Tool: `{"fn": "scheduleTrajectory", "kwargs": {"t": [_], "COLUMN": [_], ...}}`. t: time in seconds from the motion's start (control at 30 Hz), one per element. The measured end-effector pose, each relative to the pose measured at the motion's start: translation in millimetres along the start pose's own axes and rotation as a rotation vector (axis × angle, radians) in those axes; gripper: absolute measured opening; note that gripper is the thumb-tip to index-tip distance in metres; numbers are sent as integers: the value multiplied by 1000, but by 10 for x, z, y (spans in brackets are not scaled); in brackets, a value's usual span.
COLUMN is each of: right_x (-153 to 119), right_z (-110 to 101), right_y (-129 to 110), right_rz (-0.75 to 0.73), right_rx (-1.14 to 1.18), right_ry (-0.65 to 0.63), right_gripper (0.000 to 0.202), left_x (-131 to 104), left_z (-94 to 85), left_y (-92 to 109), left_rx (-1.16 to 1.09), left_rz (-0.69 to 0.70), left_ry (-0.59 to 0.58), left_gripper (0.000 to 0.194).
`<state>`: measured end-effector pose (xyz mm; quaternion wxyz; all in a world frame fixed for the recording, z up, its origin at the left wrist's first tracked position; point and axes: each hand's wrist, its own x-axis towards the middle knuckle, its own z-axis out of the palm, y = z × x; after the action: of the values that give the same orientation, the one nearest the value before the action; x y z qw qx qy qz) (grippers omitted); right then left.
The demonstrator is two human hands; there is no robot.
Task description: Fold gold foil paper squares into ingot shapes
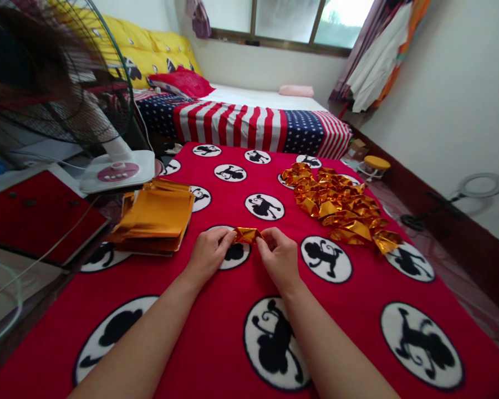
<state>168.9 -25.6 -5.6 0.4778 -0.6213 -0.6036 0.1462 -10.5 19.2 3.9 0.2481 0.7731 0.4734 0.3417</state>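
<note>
A small folded piece of gold foil paper (247, 235) is stretched between my two hands, just above the red cloth. My left hand (210, 250) pinches its left end between thumb and fingers. At the other end, my right hand (279, 256) grips it the same way. To the left lies a stack of flat gold foil sheets (160, 208), its edges uneven. On the right, a heap of folded gold foil pieces (336, 199) spreads over the cloth in rough rows.
A red cloth with monkey prints (208, 343) covers the surface under my hands. At the left stand a fan (118, 166) and a dark red board (37, 213). Beyond is a bed with a striped, starred cover (241, 122). A ring light (482, 184) and yellow stool (376, 162) stand right.
</note>
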Motion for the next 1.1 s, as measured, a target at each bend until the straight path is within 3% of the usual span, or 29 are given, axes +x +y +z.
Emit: {"fn": "scheduleTrajectory", "kwargs": {"t": [0.23,0.37,0.67,0.8,1.1], "right_x": [25,90,407,454,413], "right_z": [18,-38,-492,-627,-661], "right_y": [35,74,525,693,670], "right_rz": [83,218,361,396,235], "right_rx": [117,251,237,161,-88], "right_ry": [39,115,492,576,732], "right_gripper": [8,11,26,26,34], "left_x": [-11,-16,-12,-9,-8], "left_z": [22,12,11,7,7], "left_y": [-24,-9,-10,4,-3], "left_rx": [-55,-35,-22,-17,-16], "left_rz": [23,26,9,8,12], "left_ry": [3,-15,-21,-20,-13], "left_gripper": [29,27,26,25,23]}}
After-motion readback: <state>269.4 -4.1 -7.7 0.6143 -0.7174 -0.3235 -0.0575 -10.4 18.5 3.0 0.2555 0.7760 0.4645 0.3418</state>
